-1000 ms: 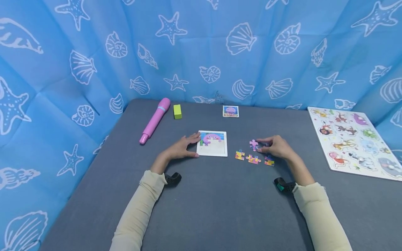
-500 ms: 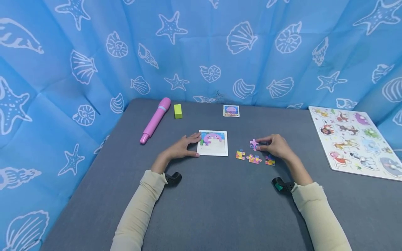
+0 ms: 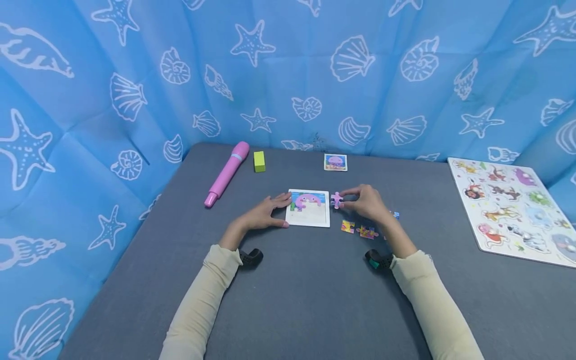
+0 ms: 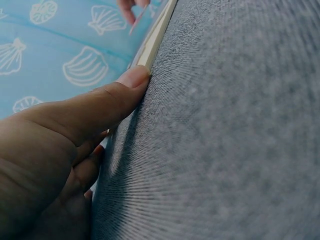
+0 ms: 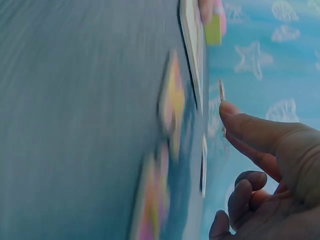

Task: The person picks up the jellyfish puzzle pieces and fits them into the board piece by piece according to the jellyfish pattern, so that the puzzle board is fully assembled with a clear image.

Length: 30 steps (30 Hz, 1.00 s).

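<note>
Behind the grey desk (image 3: 292,300) and on its left hangs a blue curtain (image 3: 288,75) with white seashells (image 3: 352,58).

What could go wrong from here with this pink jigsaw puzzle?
The flat pink jigsaw piece might slip, since the right hand pinches it above the grey table. That hand could nudge the loose yellow-and-pink jigsaw pieces nearby. The square white-rimmed puzzle tray could shift if the left hand, touching its edge, bumped it.

No readable text, labels, brands, numbers or signs: none on puzzle tray (image 3: 308,220), picture card (image 3: 335,162) near far edge of desk (image 3: 297,300), or animal board (image 3: 504,247).
</note>
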{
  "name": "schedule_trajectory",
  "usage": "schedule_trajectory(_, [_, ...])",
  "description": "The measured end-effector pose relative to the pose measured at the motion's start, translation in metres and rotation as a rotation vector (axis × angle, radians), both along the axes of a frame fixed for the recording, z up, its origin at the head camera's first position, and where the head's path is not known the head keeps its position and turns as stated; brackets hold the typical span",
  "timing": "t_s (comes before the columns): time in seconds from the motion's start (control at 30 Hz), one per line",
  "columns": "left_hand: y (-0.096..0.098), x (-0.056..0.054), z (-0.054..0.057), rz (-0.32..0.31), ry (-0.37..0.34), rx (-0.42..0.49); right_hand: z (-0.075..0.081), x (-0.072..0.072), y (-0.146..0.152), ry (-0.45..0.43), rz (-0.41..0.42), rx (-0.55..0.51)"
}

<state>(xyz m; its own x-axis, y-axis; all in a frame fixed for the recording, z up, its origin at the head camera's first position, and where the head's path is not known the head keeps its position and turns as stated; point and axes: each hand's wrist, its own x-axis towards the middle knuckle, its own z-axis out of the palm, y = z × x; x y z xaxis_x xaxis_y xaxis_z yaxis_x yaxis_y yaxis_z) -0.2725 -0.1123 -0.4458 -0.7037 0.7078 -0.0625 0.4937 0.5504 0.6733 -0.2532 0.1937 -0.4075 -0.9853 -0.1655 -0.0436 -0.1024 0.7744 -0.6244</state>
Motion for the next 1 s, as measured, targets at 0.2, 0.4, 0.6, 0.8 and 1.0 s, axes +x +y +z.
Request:
schedule_trajectory(0.2, [0.002, 0.0, 0.0, 0.002, 0.007, -0.006, -0.006, -0.005, -0.037, 0.027, 0.095, -0.041])
schedule_trajectory(0.4, [0.003, 0.001, 0.001, -0.005, 0.007, -0.005, -0.012, -0.011, -0.057, -0.011, 0.109, -0.047])
schedule_trajectory(0.6, [0.001, -0.001, 0.0, -0.016, 0.005, 0.01, -0.015, -0.014, -0.063, -0.006, 0.11, -0.019])
schedule_trajectory(0.8, [-0.002, -0.001, 0.0, -0.034, 0.016, 0.022, -0.015, -0.013, -0.066, 0.04, 0.107, 0.013])
schedule_trajectory(1.0, [-0.001, 0.0, 0.002, -0.007, 0.005, -0.015, -0.016, -0.015, -0.071, 0.078, 0.159, 0.069])
